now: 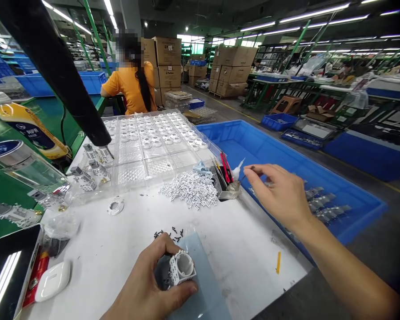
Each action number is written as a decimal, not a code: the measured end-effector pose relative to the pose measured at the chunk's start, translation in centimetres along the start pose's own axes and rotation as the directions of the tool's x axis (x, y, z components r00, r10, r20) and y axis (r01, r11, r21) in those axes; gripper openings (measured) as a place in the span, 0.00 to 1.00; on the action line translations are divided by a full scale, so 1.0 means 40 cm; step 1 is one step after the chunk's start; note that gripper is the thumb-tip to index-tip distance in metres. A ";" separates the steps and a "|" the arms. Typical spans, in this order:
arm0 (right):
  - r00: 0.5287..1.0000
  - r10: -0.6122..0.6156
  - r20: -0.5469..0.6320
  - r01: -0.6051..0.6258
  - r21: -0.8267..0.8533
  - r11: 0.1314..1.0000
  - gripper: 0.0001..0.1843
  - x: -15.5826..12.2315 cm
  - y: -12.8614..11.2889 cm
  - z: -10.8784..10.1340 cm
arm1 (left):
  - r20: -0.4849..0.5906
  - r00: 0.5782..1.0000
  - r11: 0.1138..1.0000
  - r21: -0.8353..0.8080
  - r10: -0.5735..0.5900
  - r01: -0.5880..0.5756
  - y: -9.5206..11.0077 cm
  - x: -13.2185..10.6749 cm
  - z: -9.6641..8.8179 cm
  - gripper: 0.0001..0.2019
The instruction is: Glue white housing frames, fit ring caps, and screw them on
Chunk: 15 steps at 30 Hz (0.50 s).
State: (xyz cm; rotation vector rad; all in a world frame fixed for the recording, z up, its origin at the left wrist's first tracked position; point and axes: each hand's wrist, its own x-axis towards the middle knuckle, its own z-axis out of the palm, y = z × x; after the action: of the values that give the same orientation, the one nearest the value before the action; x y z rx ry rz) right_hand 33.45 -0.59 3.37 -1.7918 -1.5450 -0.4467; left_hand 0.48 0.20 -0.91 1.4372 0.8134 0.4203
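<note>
My left hand (156, 282) is closed around a white plastic housing (182, 267) with a round opening facing up. It is held above a light blue mat (205, 280), beside a scatter of small black screws (178, 233). Over at the metal tool holder (228, 194), my right hand (280, 191) pinches a thin dark stick (248, 171). The lower end of the stick reaches toward a small cloudy pot (234, 187) in the holder; whether it touches the contents I cannot tell. A red cutter (226, 166) stands in the same holder.
Small white pins (190, 189) lie heaped behind the mat, near a white ring (115, 206). A clear compartment tray (133, 171) holds white rings. A blue bin (253, 138) stands to the right. A black tube (63, 71) hangs at left, above a phone (13, 262). A person (133, 91) sits beyond.
</note>
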 end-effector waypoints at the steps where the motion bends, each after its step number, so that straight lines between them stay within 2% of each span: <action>1: 1.000 0.007 0.000 -0.007 -0.006 1.000 0.10 -0.001 -0.012 0.001 | -0.005 1.000 1.000 -0.003 -0.007 0.007 0.003 -0.001 0.000 0.14; 3: 0.997 0.007 -0.077 -0.006 0.012 1.000 0.15 -0.006 -0.056 0.011 | -0.017 1.000 1.000 -0.014 -0.020 0.019 0.008 -0.003 0.000 0.17; 5: 0.994 -0.059 -0.092 0.070 0.126 0.990 0.14 -0.016 -0.124 0.035 | -0.036 0.999 1.000 -0.013 -0.014 0.014 0.011 -0.005 -0.002 0.20; 6: 0.992 -0.127 -0.014 0.127 0.229 0.965 0.12 -0.022 -0.164 0.053 | -0.045 0.999 1.000 -0.005 -0.004 0.004 0.010 -0.006 -0.003 0.21; 7: 0.969 -0.221 0.111 0.170 0.347 0.922 0.10 -0.027 -0.206 0.076 | -0.055 0.998 1.000 0.006 0.014 -0.014 0.009 -0.007 -0.005 0.22; 8: 0.915 -0.324 0.241 0.187 0.457 0.870 0.10 -0.031 -0.249 0.103 | -0.059 0.998 0.999 0.009 0.036 -0.036 0.007 -0.007 -0.007 0.23; 9: 0.839 -0.414 0.354 0.180 0.538 0.824 0.11 -0.033 -0.289 0.133 | -0.053 0.997 0.998 0.003 0.059 -0.058 0.003 -0.008 -0.008 0.24; 10: 0.768 -0.480 0.424 0.171 0.586 0.792 0.11 -0.032 -0.328 0.166 | -0.041 0.996 0.996 -0.007 0.085 -0.086 0.000 -0.008 -0.010 0.24; 11: 0.718 -0.522 0.461 0.171 0.610 0.774 0.12 -0.028 -0.362 0.200 | -0.025 0.993 0.993 -0.020 0.113 -0.114 -0.004 -0.008 -0.010 0.25; 15: 0.627 -0.585 0.515 0.202 0.617 0.760 0.13 0.004 -0.466 0.334 | 0.016 0.978 0.978 -0.022 0.210 -0.210 -0.016 -0.003 -0.010 0.28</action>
State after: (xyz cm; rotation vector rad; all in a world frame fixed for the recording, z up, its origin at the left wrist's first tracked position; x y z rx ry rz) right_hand 13.13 9.41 -0.23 -1.1913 -2.3430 0.4944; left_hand -0.03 0.32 -1.47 1.5119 0.6430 0.5736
